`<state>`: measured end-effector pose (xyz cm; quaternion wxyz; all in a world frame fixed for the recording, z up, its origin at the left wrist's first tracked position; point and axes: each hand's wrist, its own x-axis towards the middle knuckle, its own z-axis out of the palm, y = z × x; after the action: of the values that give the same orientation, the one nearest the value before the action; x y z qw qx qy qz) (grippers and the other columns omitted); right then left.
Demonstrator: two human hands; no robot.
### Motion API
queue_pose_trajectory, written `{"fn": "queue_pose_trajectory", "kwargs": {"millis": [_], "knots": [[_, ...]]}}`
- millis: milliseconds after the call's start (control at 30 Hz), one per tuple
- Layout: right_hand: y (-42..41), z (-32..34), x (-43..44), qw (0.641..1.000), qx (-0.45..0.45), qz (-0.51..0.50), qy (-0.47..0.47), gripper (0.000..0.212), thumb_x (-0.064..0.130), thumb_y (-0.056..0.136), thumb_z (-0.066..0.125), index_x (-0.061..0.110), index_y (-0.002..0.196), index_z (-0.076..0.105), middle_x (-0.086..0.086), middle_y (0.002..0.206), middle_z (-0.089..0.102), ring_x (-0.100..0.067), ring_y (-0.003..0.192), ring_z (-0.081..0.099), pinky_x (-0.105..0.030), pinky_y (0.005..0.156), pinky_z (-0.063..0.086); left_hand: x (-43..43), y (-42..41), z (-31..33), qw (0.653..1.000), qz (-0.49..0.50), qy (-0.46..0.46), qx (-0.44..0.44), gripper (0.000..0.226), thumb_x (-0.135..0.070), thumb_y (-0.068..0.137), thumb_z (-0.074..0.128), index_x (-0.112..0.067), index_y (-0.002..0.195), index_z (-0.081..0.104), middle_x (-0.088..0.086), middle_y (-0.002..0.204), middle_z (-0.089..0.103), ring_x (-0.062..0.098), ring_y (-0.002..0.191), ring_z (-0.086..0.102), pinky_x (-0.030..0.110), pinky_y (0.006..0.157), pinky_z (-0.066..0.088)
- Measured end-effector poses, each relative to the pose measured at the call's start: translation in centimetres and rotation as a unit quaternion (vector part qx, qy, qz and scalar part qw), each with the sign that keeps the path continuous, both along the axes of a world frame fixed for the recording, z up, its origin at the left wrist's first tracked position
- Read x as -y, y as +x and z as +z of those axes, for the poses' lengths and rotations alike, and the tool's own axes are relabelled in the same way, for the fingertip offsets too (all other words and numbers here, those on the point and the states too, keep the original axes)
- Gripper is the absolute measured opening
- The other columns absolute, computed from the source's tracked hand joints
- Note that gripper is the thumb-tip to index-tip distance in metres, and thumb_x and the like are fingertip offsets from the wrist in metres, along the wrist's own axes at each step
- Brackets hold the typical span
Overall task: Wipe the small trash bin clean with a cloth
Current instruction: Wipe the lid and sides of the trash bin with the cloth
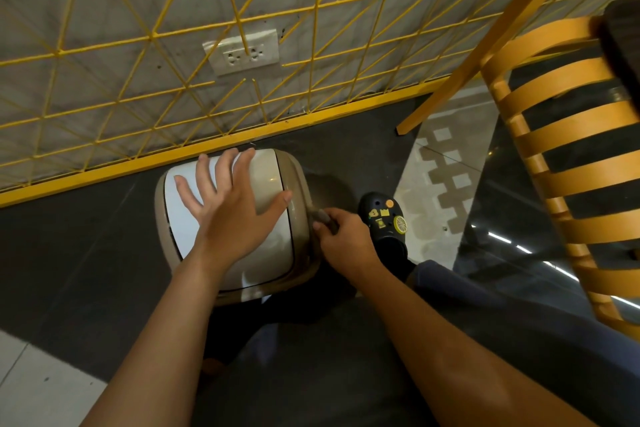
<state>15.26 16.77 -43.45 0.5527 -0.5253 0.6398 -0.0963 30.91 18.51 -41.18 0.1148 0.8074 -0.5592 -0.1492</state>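
The small trash bin point(300, 184) stands on the dark floor near the yellow wall grid; it is beige with a white swing lid point(266, 263). My left hand point(232, 204) lies flat on the lid with fingers spread. My right hand point(343, 239) is at the bin's right side, fingers closed on a small grey cloth point(323, 217) that touches the bin's beige wall. Most of the cloth is hidden inside my fist.
A yellow wire grid point(242, 10) with a yellow base rail covers the wall behind the bin, with a double socket point(242, 52). An orange slatted chair point(568, 156) stands at right. My foot in a dark clog point(386, 222) rests beside the bin.
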Motion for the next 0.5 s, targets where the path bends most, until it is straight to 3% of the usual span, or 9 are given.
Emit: {"fn": "queue_pose_trajectory", "kwargs": {"millis": [133, 300, 400, 500], "knots": [[1.8, 0.4, 3.2, 0.999, -0.005, 0.011, -0.038, 0.024, 0.015, 0.092, 0.051, 0.013, 0.112, 0.063, -0.008, 0.106, 0.067, -0.016, 0.096, 0.057, -0.023, 0.081, 0.040, 0.0, 0.0, 0.2, 1.000, 0.004, 0.001, 0.008, 0.074, -0.060, 0.080, 0.047, -0.023, 0.141, 0.026, 0.001, 0.149, 0.023, 0.028, 0.142, 0.004, 0.054, 0.110, -0.006], [1.4, 1.5, 0.8, 0.993, 0.063, -0.030, -0.097, 0.025, 0.016, 0.091, 0.053, 0.016, 0.115, 0.061, -0.007, 0.111, 0.064, -0.018, 0.104, 0.058, -0.032, 0.093, 0.047, 0.0, -0.1, 0.1, 1.000, 0.003, -0.006, 0.011, 0.076, -0.062, 0.079, 0.049, -0.020, 0.140, 0.029, 0.003, 0.148, 0.027, 0.031, 0.141, 0.008, 0.056, 0.110, -0.003], [0.6, 1.5, -3.2, 0.984, 0.075, -0.069, -0.148, 0.027, 0.014, 0.089, 0.056, 0.015, 0.116, 0.061, -0.002, 0.113, 0.060, -0.007, 0.101, 0.055, -0.017, 0.090, 0.044, 0.0, -0.1, 0.0, 1.000, 0.004, -0.009, 0.009, 0.076, -0.061, 0.079, 0.052, -0.018, 0.138, 0.032, 0.005, 0.147, 0.030, 0.033, 0.140, 0.011, 0.058, 0.109, -0.002], [0.3, 0.7, -4.3, 0.992, 0.031, -0.079, -0.095, 0.028, 0.012, 0.090, 0.054, 0.013, 0.118, 0.060, -0.006, 0.117, 0.059, -0.008, 0.103, 0.053, -0.012, 0.089, 0.040, 0.1, -0.1, 0.1, 1.000, 0.002, -0.011, 0.019, 0.080, -0.064, 0.075, 0.047, -0.017, 0.138, 0.034, 0.007, 0.145, 0.033, 0.034, 0.139, 0.014, 0.059, 0.109, 0.001]]}}
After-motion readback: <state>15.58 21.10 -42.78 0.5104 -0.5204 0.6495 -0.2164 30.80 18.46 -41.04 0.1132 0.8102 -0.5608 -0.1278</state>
